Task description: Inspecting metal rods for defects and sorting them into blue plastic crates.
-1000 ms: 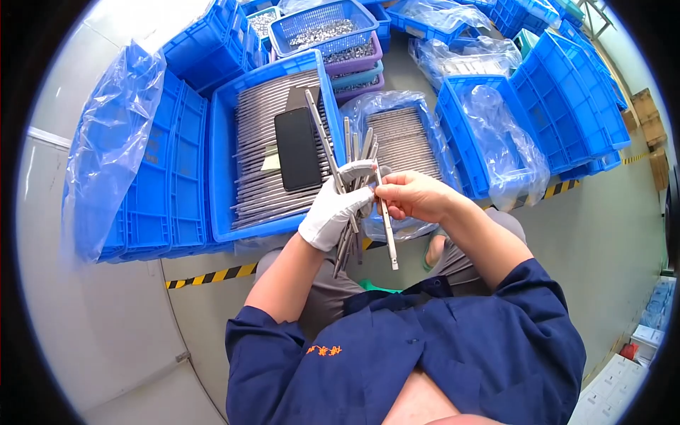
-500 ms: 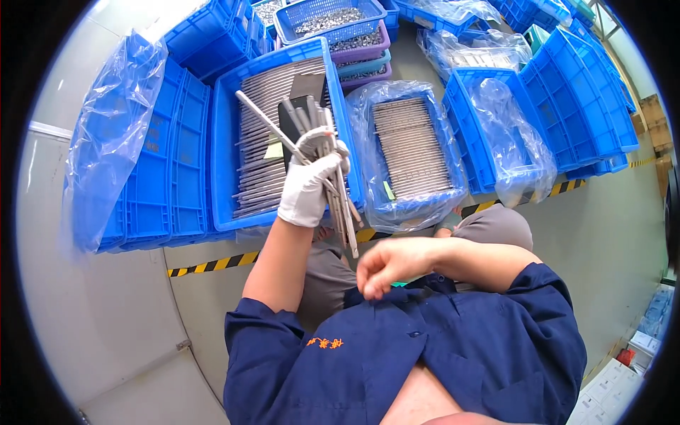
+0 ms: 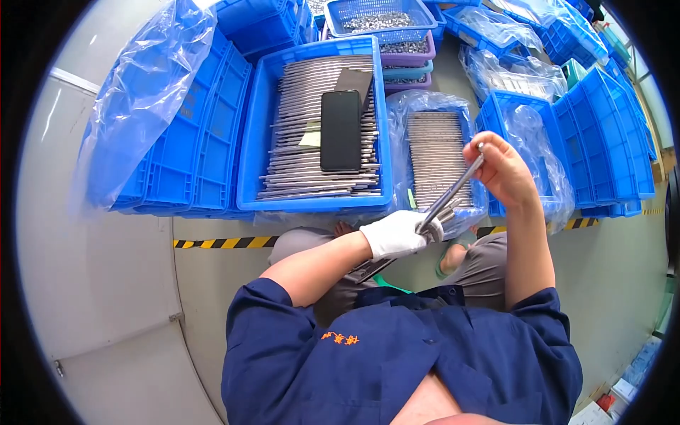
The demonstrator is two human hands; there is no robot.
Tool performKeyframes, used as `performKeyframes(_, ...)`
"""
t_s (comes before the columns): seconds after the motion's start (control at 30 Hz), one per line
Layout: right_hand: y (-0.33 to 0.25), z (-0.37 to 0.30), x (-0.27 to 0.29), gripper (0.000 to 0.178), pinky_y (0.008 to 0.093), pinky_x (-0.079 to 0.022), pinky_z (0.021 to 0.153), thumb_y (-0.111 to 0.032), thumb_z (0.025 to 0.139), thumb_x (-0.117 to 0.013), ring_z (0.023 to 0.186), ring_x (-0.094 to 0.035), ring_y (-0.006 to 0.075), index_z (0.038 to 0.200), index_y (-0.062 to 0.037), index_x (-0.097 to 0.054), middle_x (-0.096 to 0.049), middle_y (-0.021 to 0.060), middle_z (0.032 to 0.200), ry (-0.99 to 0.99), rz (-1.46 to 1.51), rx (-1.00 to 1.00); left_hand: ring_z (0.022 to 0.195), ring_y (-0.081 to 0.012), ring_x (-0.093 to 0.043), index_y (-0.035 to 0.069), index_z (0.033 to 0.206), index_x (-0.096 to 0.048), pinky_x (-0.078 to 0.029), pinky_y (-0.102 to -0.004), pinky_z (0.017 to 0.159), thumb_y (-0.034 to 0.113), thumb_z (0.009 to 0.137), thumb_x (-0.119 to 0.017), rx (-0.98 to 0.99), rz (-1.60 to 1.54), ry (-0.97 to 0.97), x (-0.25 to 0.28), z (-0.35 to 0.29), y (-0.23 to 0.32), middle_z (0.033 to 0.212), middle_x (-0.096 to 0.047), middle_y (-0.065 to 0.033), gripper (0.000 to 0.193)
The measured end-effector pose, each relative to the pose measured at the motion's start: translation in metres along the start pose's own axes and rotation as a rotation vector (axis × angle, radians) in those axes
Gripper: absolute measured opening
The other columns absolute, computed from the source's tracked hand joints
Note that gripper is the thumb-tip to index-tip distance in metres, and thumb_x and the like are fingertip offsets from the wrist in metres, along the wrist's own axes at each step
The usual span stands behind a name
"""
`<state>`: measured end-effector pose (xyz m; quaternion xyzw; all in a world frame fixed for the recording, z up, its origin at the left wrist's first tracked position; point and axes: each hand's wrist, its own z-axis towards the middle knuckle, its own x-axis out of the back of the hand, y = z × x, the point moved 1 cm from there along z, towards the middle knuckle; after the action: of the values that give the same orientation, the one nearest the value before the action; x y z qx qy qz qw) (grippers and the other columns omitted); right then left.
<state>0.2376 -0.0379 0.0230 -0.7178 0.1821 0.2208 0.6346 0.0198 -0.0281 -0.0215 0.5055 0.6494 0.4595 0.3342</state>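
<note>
My left hand (image 3: 395, 236), in a white glove, is closed around a bundle of thin grey metal rods (image 3: 438, 215) above my lap. One longer rod (image 3: 457, 187) sticks up out of the bundle toward the right. At its upper end my bare right hand (image 3: 508, 173) is closed, pinching the tip between thumb and fingers. Ahead of my left hand stands a blue bin (image 3: 319, 206) full of similar rods laid crosswise. A black smartphone (image 3: 341, 131) and a yellowish paper slip (image 3: 310, 136) lie on those rods.
Beyond my hands, a plastic-lined blue bin holds stacked rods (image 3: 433, 152). Blue crates (image 3: 602, 134) stand at right, others (image 3: 185, 142) under plastic film at left. Baskets of small metal parts (image 3: 379, 21) are stacked behind. Black-yellow tape (image 3: 225, 243) crosses the floor.
My left hand has come down and right from over the left bin, tilting the rod bundle. My right hand has risen from near my chest and taken one rod's end. The smartphone is now uncovered.
</note>
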Motion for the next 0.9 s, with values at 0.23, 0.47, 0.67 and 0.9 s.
performKeyframes(0.23,0.001,-0.007,0.003,0.011,0.0210,-0.045,0.063,-0.010,0.084,-0.059,0.070,-0.055,0.0088,0.093,-0.0027,-0.059,-0.062,0.0070,0.085,0.048,-0.186,0.025,0.079,-0.0098,-0.054,0.003,0.094,-0.060,-0.045,-0.0253,0.073,-0.001,0.073,-0.050,-0.067,0.078,0.074,0.000,0.001,-0.004,0.084,-0.060,-0.0033,0.024)
performKeyframes(0.47,-0.004,-0.006,-0.008,0.008,0.0198,-0.043,0.055,-0.004,0.078,-0.059,0.063,-0.053,0.0077,0.086,-0.0022,-0.058,-0.063,0.0061,0.079,0.152,-0.404,0.001,0.082,-0.0175,-0.060,0.005,0.092,-0.060,-0.046,-0.0295,0.077,0.004,0.073,-0.053,-0.083,0.253,0.193,-0.002,0.004,-0.009,0.084,-0.063,-0.0081,0.021)
performKeyframes(0.67,0.001,-0.007,-0.005,0.009,0.0195,-0.045,0.055,-0.005,0.081,-0.060,0.067,-0.058,0.0093,0.089,-0.0034,-0.057,-0.064,0.0069,0.082,0.085,-0.338,-0.137,0.079,-0.0173,-0.058,0.007,0.095,-0.058,-0.045,-0.0292,0.075,0.003,0.072,-0.051,-0.081,0.268,0.156,-0.004,0.003,-0.010,0.082,-0.061,-0.0071,0.024)
performKeyframes(0.9,0.044,-0.004,-0.022,0.013,0.0193,-0.044,0.051,-0.008,0.081,-0.060,0.061,-0.057,0.0082,0.092,-0.0024,-0.059,-0.064,0.0057,0.078,0.118,-0.406,-0.256,0.078,-0.0167,-0.057,0.009,0.100,-0.057,-0.045,-0.0294,0.071,0.011,0.072,-0.052,0.047,0.178,0.172,0.004,0.005,-0.006,0.084,-0.060,-0.0060,0.028)
